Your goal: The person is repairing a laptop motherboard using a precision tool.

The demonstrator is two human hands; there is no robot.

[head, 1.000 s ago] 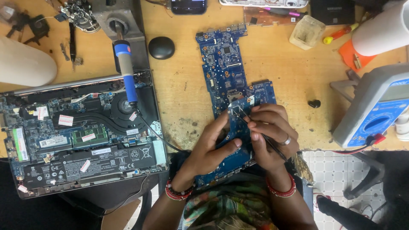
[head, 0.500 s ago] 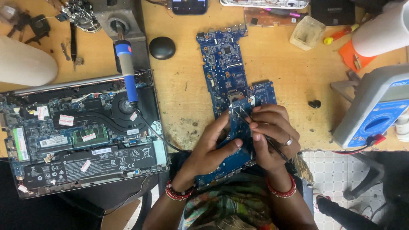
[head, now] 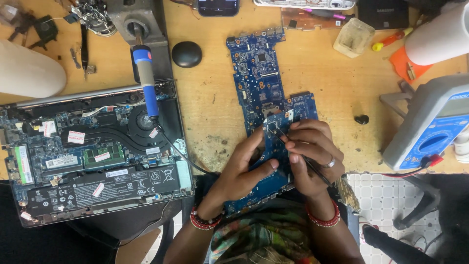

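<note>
Our right hand (head: 312, 156) pinches thin tweezers (head: 288, 146), tips on the blue circuit board (head: 261, 83) at frame centre. Our left hand (head: 242, 171) grips the board's near edge. Both sit on the wooden desk (head: 215, 107); an opened laptop (head: 93, 161) lies at left, a multimeter (head: 430, 127) at right.

Bare surface (head: 215, 117) lies between the opened laptop (head: 97, 156) and the blue circuit board (head: 261, 73), blocked only by a black dome (head: 186, 54).
</note>
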